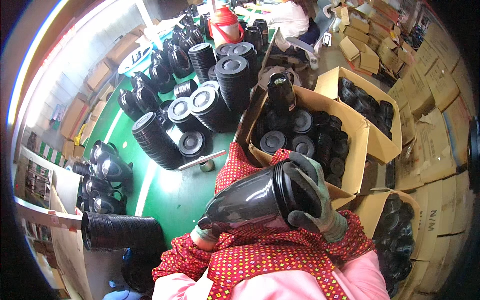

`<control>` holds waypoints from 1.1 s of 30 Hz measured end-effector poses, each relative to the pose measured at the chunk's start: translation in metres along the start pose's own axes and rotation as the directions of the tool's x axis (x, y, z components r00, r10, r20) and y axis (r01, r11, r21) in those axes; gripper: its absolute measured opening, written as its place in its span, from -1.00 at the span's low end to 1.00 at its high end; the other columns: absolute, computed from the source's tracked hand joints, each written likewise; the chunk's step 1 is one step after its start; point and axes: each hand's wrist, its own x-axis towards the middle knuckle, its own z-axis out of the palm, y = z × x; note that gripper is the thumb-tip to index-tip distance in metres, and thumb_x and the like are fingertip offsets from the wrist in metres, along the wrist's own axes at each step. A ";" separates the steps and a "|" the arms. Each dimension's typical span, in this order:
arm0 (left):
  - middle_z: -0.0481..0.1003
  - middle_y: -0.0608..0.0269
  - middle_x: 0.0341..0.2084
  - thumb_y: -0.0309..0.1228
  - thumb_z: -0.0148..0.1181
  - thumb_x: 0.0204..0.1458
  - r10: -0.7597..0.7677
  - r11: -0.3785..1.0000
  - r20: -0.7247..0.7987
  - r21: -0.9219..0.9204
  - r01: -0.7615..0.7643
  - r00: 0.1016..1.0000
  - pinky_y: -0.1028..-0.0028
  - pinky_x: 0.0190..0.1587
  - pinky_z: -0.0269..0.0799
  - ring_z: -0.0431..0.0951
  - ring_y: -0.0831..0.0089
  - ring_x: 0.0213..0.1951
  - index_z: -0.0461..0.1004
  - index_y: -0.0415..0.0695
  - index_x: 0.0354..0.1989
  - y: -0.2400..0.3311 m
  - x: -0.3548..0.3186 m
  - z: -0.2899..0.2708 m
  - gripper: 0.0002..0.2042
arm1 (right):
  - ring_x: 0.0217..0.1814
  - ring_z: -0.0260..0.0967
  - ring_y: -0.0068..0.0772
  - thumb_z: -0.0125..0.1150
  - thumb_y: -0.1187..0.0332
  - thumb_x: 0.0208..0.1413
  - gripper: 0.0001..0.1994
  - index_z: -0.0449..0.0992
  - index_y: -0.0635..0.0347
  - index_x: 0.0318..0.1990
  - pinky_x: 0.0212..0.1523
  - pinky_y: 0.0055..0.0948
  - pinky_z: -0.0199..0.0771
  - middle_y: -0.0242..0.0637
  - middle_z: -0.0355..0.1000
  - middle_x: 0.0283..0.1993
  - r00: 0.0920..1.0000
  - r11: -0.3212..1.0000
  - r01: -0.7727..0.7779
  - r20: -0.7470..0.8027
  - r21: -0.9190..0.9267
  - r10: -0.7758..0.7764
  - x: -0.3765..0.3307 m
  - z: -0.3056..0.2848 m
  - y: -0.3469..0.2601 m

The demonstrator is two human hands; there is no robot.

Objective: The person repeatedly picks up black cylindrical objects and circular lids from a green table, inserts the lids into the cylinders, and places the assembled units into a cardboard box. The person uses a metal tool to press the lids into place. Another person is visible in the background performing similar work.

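Observation:
A glossy black plastic jug (245, 200) lies tilted in front of my body, its narrow end to the left. My gloved right hand (317, 197) is closed around its wide, ringed end, thumb below and fingers above. At the narrow end, my left hand (204, 237) holds the jug from underneath; the jug hides most of its fingers. Ahead on the green table (175, 205) stand stacks of round black discs (232, 75). A flat metal bar (202, 159) on a small post is fixed near the table's edge.
Black jugs (110, 167) stand along the table's left side. To the right, an open carton (357, 150) holds black round parts, with more filled cartons (390, 135) beyond. A red and white cooler jug (225, 27) stands at the back, near a seated person (287, 20).

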 end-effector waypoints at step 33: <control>0.62 -0.01 0.12 -0.53 0.40 0.08 0.029 0.995 0.072 0.094 -0.036 0.997 0.39 0.05 0.63 0.72 0.34 -0.14 0.63 -0.31 0.06 0.019 0.015 0.003 -0.66 | 0.59 0.07 0.22 0.28 -0.30 0.17 -0.06 0.27 0.18 0.53 0.54 0.11 0.02 0.20 0.09 0.57 0.999 0.996 0.050 -0.015 0.073 -0.049 -0.012 0.005 0.021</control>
